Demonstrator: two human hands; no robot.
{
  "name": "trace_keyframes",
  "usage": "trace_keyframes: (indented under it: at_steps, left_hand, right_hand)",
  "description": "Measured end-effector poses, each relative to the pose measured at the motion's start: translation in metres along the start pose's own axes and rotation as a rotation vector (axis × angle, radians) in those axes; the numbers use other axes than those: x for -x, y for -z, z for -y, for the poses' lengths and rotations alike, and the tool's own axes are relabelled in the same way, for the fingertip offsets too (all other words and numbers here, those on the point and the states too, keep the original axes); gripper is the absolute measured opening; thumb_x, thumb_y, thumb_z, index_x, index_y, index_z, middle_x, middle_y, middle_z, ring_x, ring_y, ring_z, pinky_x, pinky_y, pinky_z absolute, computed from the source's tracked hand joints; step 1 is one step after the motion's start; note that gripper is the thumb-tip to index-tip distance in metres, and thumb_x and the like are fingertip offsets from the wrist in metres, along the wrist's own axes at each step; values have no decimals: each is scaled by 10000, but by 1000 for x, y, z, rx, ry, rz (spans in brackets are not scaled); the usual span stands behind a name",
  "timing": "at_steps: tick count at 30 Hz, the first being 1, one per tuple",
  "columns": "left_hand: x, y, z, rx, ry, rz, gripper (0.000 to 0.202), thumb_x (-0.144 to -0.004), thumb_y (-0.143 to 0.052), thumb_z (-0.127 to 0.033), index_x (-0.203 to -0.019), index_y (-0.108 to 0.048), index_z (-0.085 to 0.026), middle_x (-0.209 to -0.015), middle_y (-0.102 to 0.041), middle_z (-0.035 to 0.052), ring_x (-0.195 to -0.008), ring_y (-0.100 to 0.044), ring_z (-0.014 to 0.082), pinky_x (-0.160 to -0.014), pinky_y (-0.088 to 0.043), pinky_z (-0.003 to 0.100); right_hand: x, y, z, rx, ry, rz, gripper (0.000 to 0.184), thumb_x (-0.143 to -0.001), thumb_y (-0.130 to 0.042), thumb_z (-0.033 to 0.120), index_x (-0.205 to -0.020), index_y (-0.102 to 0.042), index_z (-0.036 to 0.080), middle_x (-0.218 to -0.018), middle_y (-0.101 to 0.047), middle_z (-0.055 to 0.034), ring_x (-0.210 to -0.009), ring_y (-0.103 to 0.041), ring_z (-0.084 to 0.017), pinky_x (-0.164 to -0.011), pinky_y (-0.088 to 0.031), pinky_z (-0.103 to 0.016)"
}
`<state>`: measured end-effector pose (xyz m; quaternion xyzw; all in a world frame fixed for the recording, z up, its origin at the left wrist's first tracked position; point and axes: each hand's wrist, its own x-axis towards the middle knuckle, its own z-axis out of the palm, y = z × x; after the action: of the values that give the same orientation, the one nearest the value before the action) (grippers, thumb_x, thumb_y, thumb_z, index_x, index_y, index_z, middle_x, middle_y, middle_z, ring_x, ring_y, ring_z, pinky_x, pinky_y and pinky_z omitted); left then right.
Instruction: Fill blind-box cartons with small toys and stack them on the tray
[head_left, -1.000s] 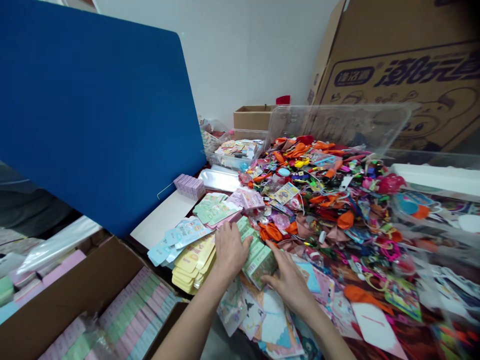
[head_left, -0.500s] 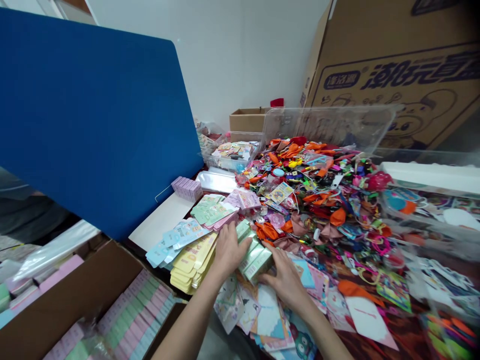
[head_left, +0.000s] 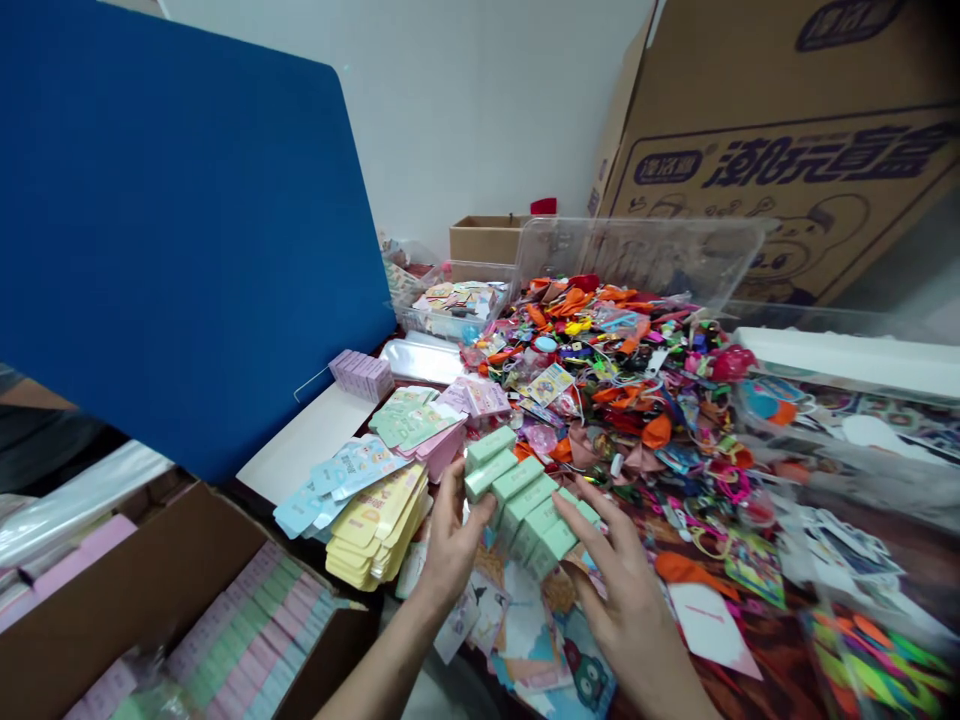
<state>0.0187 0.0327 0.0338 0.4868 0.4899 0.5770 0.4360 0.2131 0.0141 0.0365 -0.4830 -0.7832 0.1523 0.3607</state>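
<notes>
Between my two hands is a row of several small pale green boxes (head_left: 527, 497), pressed side by side and tilted above the loose cards. My left hand (head_left: 452, 535) grips the left end, its thumb on the near side. At the right end, my right hand (head_left: 619, 565) has its fingers over the boxes and its thumb below. Just left of my left hand lie a stack of flat yellow cartons (head_left: 377, 530), a fan of blue ones (head_left: 341, 480) and green ones (head_left: 409, 418). Printed cards (head_left: 525, 630) lie beneath the boxes.
A heap of small colourful toys (head_left: 607, 370) covers the table's far side. Upright purple boxes (head_left: 361, 375) stand by a blue panel (head_left: 187, 230). An open carton (head_left: 142, 575) holds rows of pastel boxes at lower left. Clear bins (head_left: 847, 610) line the right.
The row of green boxes has been turned so their narrow printed ends show, with small gaps between some. My right hand has moved right and down. The view has shifted slightly.
</notes>
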Motion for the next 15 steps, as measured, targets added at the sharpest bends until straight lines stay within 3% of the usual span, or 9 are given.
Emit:
trace_keyframes:
  at_steps: [5,8,12,15]
  left_hand:
    - [14,-6,36,100,106,30,569,-892,-608,-572,-1307,-496,-200,-1358,-600,125,-1287,-547,289,-1086,-426,411]
    - [14,-7,39,109,107,28,639,-905,-553,-643,-1361,-461,-206,-1424,-555,123,-1350,-492,284,-1139,-371,416]
    - [15,-13,42,105,129,-21,651,-924,-478,-692,-1352,-471,-201,-1420,-557,123,-1372,-468,284,-1150,-352,404]
    - [17,-22,50,107,149,-73,622,-951,-424,-685,-1354,-454,-211,-1369,-591,119,-1303,-533,269,-1102,-405,389]
  right_hand:
    - [30,-27,-21,-6,-152,53,889,-841,-390,5,-1579,-144,437,-1610,-278,-49,-1491,-289,-306,-1149,-354,-596]
    - [41,-39,-31,-84,-269,-19,855,-875,-480,127,-1600,-88,353,-1600,-325,-97,-1494,-286,-327,-1161,-319,-609]
    - [55,-53,-30,-259,-473,-75,863,-915,-556,301,-1608,-42,316,-1561,-393,-148,-1408,-446,-335,-1053,-472,-541]
    - [63,-63,-20,-317,-474,-88,871,-934,-541,315,-1609,9,309,-1589,-347,-163,-1399,-465,-313,-1024,-500,-497]
